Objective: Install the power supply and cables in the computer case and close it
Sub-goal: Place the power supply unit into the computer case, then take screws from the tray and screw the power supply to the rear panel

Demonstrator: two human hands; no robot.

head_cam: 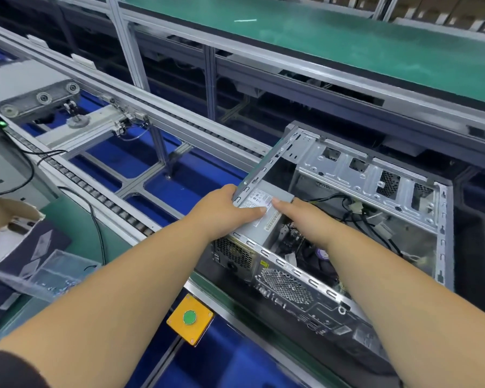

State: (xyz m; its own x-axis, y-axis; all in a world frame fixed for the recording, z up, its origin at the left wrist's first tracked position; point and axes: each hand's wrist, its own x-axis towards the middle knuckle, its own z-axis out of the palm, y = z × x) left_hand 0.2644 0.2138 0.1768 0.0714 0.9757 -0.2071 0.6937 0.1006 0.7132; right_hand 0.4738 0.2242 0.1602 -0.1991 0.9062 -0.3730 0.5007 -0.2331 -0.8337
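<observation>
Power supply [263, 217]: sitting in the near left corner of the open computer case [375, 175], probably being seated. Left hand [230, 208] is grasping its outer side and the case rim; right hand [300, 214] is pressing with straight fingers. Loose cables [356, 217] are lying in the open bay rightward; the conveyor rail [118, 211] is running just beside.

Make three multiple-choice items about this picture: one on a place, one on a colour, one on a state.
1. Where does the power supply sit?
A. in the case's left rear corner
B. on the green mat
C. in the clear tray

2. What colour is the round button on the yellow box?
A. red
B. green
C. blue

3. How is the computer case now?
A. side panel closed
C. standing upright
B. lying open

Answers: 1 A, both hands, left and right, hold it there; 2 B, its cap is green; 3 B, cables show inside.
</observation>
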